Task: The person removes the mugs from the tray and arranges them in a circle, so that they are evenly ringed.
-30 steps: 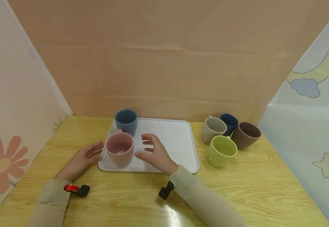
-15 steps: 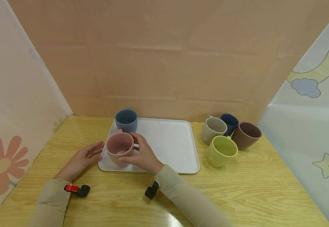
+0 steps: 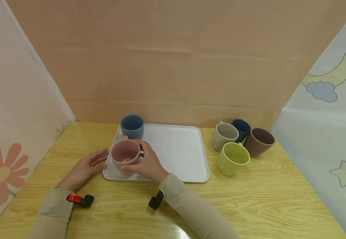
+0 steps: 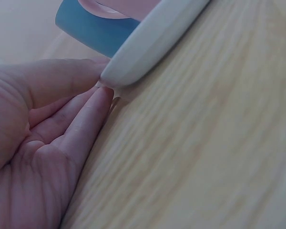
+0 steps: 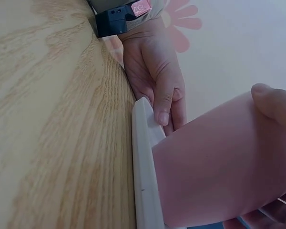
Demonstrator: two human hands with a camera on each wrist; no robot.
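Note:
On the left part of a white tray (image 3: 175, 149) stands a pink mug (image 3: 125, 153), with a blue mug (image 3: 132, 126) behind it. My right hand (image 3: 149, 163) grips the pink mug from its right side, thumb on the near wall and fingers around the far side. In the right wrist view the pink mug's base (image 5: 164, 191) is down at the tray. My left hand (image 3: 84, 168) pinches the tray's left edge; the left wrist view has the thumb (image 4: 62, 78) on the rim and a fingertip just below it.
To the right of the tray, on the wooden table (image 3: 265, 199), cluster a grey mug (image 3: 220, 141), a dark blue mug (image 3: 242, 131), a brown mug (image 3: 256, 146) and a yellow-green mug (image 3: 231, 164). Papered walls (image 3: 173, 73) rise behind and at both sides.
My right hand has moved left from over the tray, with the fingers apart, to a grip on the pink mug. The left hand and the mugs stay in place.

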